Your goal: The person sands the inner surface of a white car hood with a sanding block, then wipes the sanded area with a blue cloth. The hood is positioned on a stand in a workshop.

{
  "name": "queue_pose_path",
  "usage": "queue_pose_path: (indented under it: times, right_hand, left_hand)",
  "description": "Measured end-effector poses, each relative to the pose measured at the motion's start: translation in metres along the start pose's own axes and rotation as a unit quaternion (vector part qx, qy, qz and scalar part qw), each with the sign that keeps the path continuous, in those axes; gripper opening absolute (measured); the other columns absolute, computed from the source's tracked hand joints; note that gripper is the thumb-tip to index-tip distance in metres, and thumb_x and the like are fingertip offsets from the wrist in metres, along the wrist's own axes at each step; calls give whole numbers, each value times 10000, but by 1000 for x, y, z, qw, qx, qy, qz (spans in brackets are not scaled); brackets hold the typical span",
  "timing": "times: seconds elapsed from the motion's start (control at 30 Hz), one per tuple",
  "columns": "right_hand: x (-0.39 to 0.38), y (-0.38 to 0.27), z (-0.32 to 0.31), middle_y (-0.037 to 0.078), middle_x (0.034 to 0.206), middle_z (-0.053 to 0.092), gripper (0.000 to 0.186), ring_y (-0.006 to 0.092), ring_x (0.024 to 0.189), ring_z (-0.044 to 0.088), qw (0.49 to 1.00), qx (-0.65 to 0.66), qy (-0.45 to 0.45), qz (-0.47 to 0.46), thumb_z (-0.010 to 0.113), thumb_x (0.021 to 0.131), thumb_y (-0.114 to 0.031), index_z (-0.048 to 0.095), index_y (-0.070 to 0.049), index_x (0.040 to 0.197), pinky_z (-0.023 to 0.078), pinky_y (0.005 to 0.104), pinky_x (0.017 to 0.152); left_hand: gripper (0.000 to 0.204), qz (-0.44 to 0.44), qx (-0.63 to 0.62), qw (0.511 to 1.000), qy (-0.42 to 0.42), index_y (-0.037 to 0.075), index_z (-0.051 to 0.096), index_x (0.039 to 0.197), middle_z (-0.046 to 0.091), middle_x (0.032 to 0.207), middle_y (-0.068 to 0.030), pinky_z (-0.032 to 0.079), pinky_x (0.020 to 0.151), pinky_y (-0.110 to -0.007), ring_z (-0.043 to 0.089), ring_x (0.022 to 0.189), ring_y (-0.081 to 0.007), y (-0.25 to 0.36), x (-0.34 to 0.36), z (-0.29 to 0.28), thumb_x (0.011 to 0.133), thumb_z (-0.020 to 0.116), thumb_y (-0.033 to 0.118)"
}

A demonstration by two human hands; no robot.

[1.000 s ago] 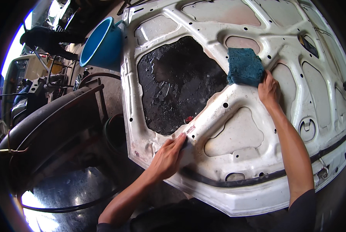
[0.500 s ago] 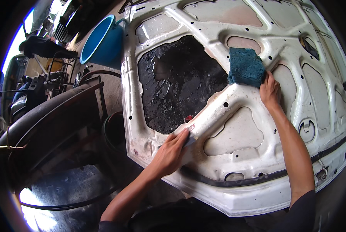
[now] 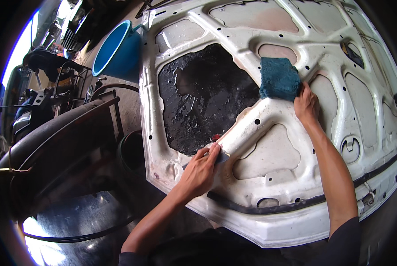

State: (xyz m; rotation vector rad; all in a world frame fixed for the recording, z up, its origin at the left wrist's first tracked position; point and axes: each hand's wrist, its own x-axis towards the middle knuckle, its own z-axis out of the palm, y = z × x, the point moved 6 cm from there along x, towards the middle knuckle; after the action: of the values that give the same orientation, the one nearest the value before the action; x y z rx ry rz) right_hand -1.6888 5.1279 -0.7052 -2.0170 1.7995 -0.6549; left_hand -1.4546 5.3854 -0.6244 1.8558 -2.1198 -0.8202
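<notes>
My left hand presses a folded grey piece of sandpaper against a raised rib of a white car hood, which lies with its inner side up. Its fingers are together over the sheet, so most of it is hidden. A small red mark shows by the fingertips, at the edge of a large black, wet-looking panel. My right hand grips the lower right corner of a blue-green sponge, which rests on the ribs where they meet.
A blue bucket stands past the hood's far left edge. To the left are a dark curved car part, a shiny metal sheet and a round dark tub. Farther back, a person in dark clothes bends over.
My left hand has slid slightly up and to the right along the rib with the sandpaper. The right hand and sponge have hardly moved.
</notes>
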Motion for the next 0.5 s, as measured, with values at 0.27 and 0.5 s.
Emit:
queue_pose_path:
  times: [0.27, 0.5]
  right_hand:
    - [-2, -2, -1, 278, 928, 615, 312, 462, 877, 580, 994, -17, 81, -67, 359, 944, -201, 540, -28, 1130, 450, 504, 780]
    - [1, -2, 1, 305, 1009, 593, 371, 467, 924, 562, 999, -4, -1, -36, 446, 840, -103, 485, 25, 1185, 431, 495, 862]
  left_hand:
    - [533, 33, -9, 999, 32, -66, 332, 1341, 490, 1278, -258, 378, 997, -431, 475, 1151, -415, -2, -2, 0, 861, 524, 65]
    - [526, -44, 14, 998, -44, -79, 311, 1333, 546, 1183, -270, 372, 992, -428, 485, 1125, -417, -7, 4, 4, 871, 515, 70]
